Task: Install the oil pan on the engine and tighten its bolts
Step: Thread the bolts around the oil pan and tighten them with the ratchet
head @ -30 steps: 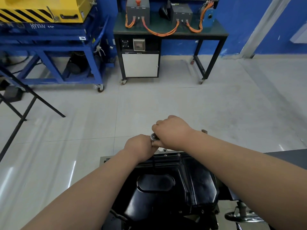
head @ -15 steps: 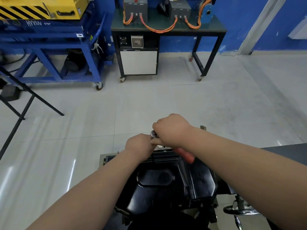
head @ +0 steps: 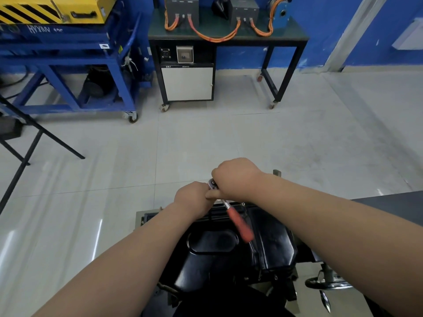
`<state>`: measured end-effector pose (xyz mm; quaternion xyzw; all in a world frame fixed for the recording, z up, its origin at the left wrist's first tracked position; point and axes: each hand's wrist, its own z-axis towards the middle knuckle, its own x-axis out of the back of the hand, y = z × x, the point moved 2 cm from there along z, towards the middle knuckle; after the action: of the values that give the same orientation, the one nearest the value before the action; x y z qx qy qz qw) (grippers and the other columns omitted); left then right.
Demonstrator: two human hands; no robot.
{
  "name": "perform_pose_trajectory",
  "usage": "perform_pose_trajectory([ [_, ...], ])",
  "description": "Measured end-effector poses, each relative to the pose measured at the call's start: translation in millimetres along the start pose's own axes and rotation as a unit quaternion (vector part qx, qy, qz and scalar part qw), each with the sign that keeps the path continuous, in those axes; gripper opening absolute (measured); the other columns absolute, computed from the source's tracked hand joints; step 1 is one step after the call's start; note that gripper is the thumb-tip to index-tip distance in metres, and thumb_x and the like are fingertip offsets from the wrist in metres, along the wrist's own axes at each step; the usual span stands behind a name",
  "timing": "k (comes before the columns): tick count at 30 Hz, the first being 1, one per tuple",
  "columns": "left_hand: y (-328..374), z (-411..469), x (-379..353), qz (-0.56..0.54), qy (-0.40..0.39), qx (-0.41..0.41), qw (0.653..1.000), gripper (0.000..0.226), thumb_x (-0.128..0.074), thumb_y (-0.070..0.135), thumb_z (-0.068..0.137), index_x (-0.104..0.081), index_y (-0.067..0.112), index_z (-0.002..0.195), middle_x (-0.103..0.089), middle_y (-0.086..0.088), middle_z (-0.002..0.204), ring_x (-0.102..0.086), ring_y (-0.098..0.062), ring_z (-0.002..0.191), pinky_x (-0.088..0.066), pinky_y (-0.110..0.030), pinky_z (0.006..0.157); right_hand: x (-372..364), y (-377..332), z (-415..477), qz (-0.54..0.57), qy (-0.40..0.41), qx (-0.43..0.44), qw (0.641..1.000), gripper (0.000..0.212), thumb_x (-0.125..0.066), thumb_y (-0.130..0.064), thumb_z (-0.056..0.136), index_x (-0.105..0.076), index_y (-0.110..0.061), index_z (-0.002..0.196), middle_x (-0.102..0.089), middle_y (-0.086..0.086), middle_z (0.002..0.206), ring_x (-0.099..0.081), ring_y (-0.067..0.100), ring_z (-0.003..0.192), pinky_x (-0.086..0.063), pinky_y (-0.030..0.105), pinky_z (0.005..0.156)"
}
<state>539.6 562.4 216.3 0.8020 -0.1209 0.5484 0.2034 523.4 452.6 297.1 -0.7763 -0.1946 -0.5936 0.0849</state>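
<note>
The black oil pan [head: 270, 245] lies on the engine just below me, its flange at the far edge. A ratchet wrench [head: 240, 224] with a red handle stands on that far flange, its metal head showing between my hands. My right hand [head: 235, 177] is curled over the wrench just behind the head. My left hand [head: 193, 197] is fisted right beside and under the head, gripping the wrench's lower part, which is hidden. The red handle sticks out from under my right hand, slanting toward me and to the right over the pan. The bolt under the tool is hidden.
A chrome handwheel [head: 329, 283] of the engine stand sits at lower right. Across the tiled floor stand a black workbench [head: 229, 40] with orange cables and a blue cart [head: 68, 56] carrying a yellow machine. Black stand legs [head: 27, 143] cross the left side.
The red handle has swung out from beneath my right forearm toward me and is now in full view. Both hands stay at the pan's far edge.
</note>
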Motion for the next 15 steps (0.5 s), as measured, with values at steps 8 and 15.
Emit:
perform_pose_trajectory([
  [8, 2.9, 2.1, 4.4, 0.009, 0.026, -0.002, 1.000, 0.027, -0.031, 0.034, 0.094, -0.046, 0.022, 0.074, -0.062, -0.004, 0.082, -0.050, -0.024, 0.070, -0.036, -0.027, 0.058, 10.0, 3.1, 1.6, -0.069, 0.014, 0.053, 0.996, 0.017, -0.048, -0.033, 0.091, -0.058, -0.020, 0.093, -0.058, 0.000, 0.096, -0.056, 0.021, 0.080, -0.037, 0.032, 0.070],
  [15, 0.4, 0.9, 3.2, 0.005, 0.007, -0.054, 0.998, 0.026, -0.035, 0.032, 0.094, -0.045, 0.019, 0.074, -0.066, -0.010, 0.089, -0.053, -0.027, 0.073, -0.034, -0.028, 0.058, 6.0, 2.4, -0.6, -0.036, -0.002, 0.065, 0.997, 0.023, -0.047, -0.034, 0.092, -0.058, -0.016, 0.101, -0.057, 0.003, 0.100, -0.055, 0.023, 0.084, -0.038, 0.031, 0.063],
])
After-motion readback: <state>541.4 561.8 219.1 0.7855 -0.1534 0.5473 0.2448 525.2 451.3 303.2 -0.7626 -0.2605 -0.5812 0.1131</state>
